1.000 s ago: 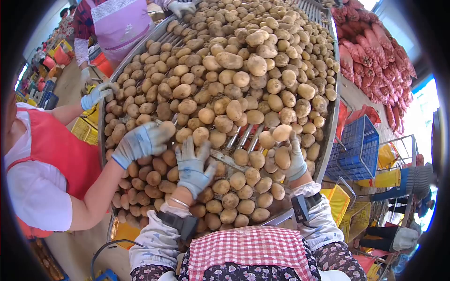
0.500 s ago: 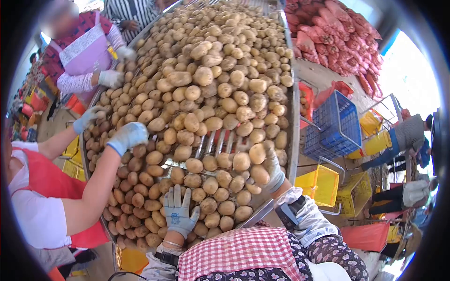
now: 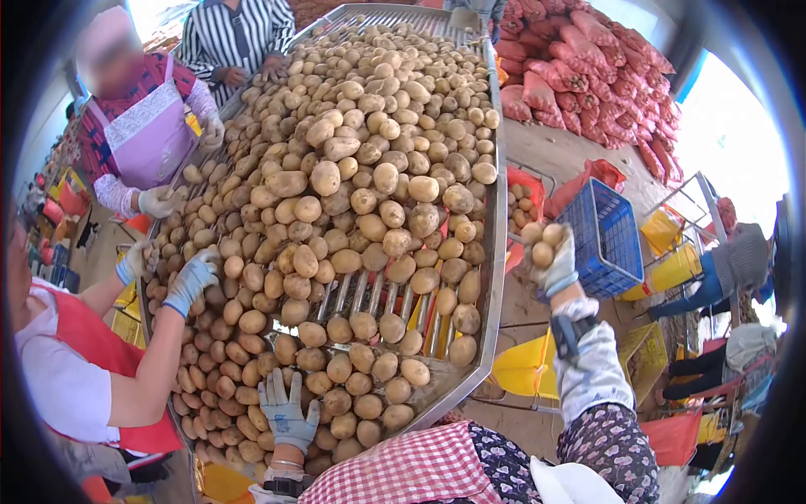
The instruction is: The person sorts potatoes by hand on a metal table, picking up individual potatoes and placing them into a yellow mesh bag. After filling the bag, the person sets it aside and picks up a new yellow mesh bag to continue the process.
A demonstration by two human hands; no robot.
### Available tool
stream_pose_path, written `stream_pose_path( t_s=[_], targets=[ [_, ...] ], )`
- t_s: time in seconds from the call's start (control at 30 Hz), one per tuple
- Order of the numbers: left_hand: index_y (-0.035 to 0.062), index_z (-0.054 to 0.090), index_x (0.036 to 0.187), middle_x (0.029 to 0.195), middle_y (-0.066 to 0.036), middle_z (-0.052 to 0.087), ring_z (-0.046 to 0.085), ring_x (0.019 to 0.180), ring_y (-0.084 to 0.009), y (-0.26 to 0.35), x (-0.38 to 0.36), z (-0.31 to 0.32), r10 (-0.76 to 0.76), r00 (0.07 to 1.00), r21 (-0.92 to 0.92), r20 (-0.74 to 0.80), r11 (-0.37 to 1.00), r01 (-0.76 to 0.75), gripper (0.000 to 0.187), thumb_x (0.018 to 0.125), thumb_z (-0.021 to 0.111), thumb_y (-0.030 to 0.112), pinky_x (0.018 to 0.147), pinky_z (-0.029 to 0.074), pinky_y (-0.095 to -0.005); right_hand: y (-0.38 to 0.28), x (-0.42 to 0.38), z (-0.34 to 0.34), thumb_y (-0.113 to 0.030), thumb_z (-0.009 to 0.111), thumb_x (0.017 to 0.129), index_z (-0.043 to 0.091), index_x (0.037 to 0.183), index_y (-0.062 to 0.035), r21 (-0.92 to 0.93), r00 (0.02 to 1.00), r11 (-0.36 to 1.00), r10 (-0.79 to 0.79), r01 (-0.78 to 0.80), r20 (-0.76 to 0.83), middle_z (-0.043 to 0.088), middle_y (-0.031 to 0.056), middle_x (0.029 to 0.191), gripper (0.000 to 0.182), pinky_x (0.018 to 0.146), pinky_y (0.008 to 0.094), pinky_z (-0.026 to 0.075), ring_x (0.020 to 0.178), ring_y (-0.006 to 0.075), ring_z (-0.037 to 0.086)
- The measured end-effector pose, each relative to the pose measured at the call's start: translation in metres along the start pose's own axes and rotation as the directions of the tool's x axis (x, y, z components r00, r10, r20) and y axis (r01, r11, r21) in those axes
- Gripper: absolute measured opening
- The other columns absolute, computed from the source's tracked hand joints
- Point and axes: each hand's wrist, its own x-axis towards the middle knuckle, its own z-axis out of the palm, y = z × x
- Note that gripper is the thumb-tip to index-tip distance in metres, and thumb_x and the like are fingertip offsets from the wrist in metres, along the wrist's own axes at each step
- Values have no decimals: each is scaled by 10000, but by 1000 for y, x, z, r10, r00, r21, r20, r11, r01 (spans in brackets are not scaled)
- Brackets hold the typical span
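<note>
A large heap of potatoes [image 3: 384,177] covers a metal roller table, whose right rim [image 3: 497,218] runs beside me. My left hand [image 3: 290,412], in a pale blue-grey glove, lies with fingers spread on the potatoes near the table's near end. Beyond the right rim, my gloved right hand [image 3: 561,267] is wrapped round several potatoes [image 3: 542,254], close to a red bag [image 3: 522,189] with potatoes in it. Bare rollers [image 3: 361,294] show in a gap in the heap.
On the left, a co-worker's gloved hand [image 3: 191,281] touches the potatoes; other people stand farther along. At right are a blue crate [image 3: 600,244], a yellow container [image 3: 525,367] and a yellow crate [image 3: 645,357]. Red sacks [image 3: 588,76] are piled at the back right.
My right hand has moved from over the table to the right, past the rim, carrying potatoes. My left hand stays spread on the heap. The view has shifted.
</note>
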Motion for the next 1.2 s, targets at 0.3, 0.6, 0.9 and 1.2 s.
stream_pose_path(
  t_s=[0.3,0.6,0.9,1.2],
  targets=[
    [129,372,1423,1485,-217,279,210,1378,-431,-4,3,15,-336,938,-28,-80,942,335,728,795,619,402,1143,116,-545,39,56,29,-264,577,918,384,1399,-8,-917,701,-161,-600,366,385,441,213,1387,578,1040,363,377,1256,324,463],
    [115,383,1419,1522,-149,248,122,1415,-419,-110,4,4,-562,782,172,-271,771,613,692,847,554,462,1130,107,-572,202,-118,145,-391,752,681,408,1377,-71,-373,383,-100,368,922,847,351,219,1438,840,1095,507,288,1333,416,324],
    [75,305,1452,1513,-174,256,162,1410,-416,-19,-102,-20,-546,836,-142,52,825,548,797,799,609,416,1138,119,-551,255,-129,171,-532,708,686,340,1452,-189,-333,353,-153,619,930,701,260,199,1496,916,1123,580,153,1388,452,185],
    [101,345,1437,1503,-210,256,219,1385,-417,-74,-157,-16,-744,662,95,-89,655,749,797,787,587,493,1127,140,-552,291,-172,199,-574,691,695,378,1426,-150,-29,76,-72,818,997,570,291,156,1492,902,1136,571,121,1411,417,144]
  ],
)
